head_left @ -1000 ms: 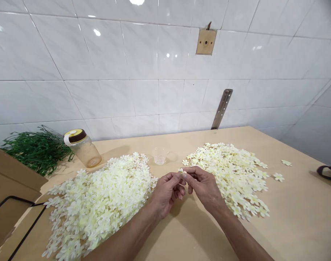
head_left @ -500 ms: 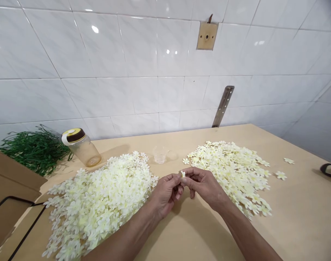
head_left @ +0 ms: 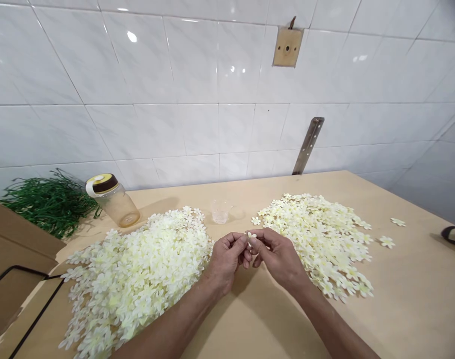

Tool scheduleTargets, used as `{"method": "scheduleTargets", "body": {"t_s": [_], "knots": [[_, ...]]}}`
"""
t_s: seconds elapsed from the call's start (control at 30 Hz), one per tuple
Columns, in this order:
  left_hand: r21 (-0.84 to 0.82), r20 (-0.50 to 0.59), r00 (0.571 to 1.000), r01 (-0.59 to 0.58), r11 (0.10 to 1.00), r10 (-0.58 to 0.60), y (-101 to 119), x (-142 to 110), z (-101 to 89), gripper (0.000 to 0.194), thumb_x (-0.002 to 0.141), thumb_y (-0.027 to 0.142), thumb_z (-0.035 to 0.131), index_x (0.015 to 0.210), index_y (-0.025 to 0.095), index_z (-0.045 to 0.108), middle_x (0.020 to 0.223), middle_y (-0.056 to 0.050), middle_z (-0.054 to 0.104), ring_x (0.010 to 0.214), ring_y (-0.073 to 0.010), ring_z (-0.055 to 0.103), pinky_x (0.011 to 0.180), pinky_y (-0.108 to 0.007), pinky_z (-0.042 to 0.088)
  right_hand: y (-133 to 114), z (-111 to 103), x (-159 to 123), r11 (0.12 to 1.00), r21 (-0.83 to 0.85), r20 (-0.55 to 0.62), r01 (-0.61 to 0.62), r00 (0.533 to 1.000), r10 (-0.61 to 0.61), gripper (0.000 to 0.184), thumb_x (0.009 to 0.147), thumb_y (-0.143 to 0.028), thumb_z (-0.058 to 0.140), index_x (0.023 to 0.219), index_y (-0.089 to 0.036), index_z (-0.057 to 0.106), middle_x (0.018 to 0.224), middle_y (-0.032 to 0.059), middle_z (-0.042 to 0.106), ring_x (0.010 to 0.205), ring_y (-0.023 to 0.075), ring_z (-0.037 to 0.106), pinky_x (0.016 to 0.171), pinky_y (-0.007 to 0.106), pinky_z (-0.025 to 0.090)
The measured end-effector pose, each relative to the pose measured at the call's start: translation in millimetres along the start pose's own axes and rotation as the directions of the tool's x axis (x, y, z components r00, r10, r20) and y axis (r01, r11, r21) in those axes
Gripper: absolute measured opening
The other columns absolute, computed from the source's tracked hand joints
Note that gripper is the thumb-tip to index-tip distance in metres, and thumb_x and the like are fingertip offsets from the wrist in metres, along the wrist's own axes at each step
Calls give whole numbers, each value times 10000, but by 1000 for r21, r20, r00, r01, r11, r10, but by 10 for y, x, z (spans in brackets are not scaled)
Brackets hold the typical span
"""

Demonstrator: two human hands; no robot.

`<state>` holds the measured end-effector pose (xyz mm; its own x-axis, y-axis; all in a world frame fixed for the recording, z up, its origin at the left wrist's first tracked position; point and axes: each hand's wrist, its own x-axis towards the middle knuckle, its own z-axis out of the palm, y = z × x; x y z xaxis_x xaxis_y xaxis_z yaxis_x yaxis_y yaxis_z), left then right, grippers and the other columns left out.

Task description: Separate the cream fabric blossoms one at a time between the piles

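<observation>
A tiled wall [head_left: 197, 132] backs the worktop [head_left: 410, 294]. In the head view, the flower [head_left: 251, 235] sits at the fingertips where the left hand [head_left: 227, 257] and right hand [head_left: 282, 254] meet, both sets of fingers pinching it; neither hand is nearer, and no long axis shows. Left heap [head_left: 148, 269] and right heap [head_left: 321, 232] flank the hands; the cup [head_left: 220, 213] stands beyond, before the back edge.

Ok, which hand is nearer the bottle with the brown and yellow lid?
Left. The left hand is right of the bottle and closer to the camera; the right hand is farther right, beyond the left hand.
</observation>
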<state>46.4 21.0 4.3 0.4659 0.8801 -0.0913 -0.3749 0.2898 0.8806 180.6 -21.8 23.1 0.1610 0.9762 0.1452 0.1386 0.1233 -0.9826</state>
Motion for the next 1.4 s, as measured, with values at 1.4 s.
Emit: {"method": "scheduleTargets", "body": {"t_s": [1.4], "knots": [[198, -37, 997, -64, 978, 73, 41, -4, -14, 321, 736, 402, 735, 843, 121, 624, 557, -10, 608, 452, -108, 540, 423, -222, 442, 18, -198, 75, 903, 353, 163, -245, 966, 199, 308, 706, -387, 804, 909, -170, 724, 778, 26, 674, 679, 128, 625, 681, 287, 542]]}}
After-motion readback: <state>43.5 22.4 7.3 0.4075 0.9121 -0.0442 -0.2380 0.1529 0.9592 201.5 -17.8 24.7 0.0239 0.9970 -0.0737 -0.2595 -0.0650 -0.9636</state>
